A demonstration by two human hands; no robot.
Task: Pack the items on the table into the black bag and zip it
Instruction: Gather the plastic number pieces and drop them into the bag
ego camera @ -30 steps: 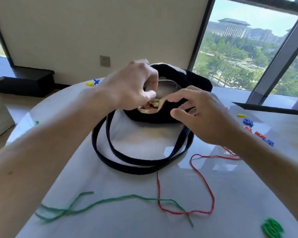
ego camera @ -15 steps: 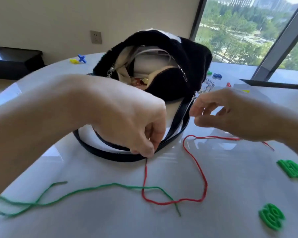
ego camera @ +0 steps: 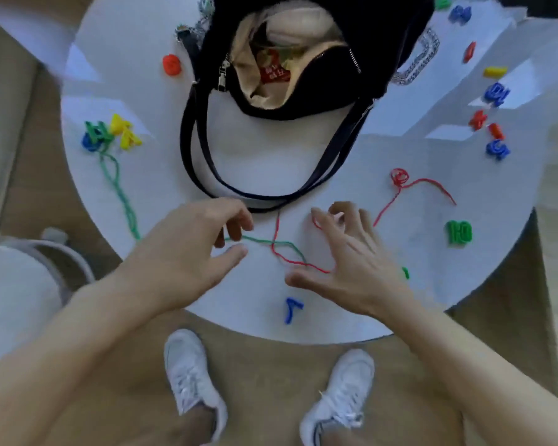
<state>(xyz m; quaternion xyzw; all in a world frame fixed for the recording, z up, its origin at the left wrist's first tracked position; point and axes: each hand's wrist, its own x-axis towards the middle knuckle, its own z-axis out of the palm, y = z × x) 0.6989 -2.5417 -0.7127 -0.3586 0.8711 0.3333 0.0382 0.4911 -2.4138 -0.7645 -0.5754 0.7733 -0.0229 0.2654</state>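
The black bag stands unzipped at the far middle of the white round table, with a red packet inside its beige lining. Its straps loop toward me. A green string and a red string cross on the table just in front of the straps. My left hand hovers over the green string's end, fingers and thumb apart on either side of it. My right hand is spread over the red string, fingertips touching the tabletop; neither hand clearly grips a string.
Plastic letter and number pieces lie scattered: a green piece at right, a blue one near the front edge, a yellow-green-blue cluster at left, a red one, several at far right. A metal chain lies beside the bag. A white chair stands left.
The view has tipped steeply downward. My left hand let go of the red string's end and moved to the green string. My right hand came down and spread over the red string.
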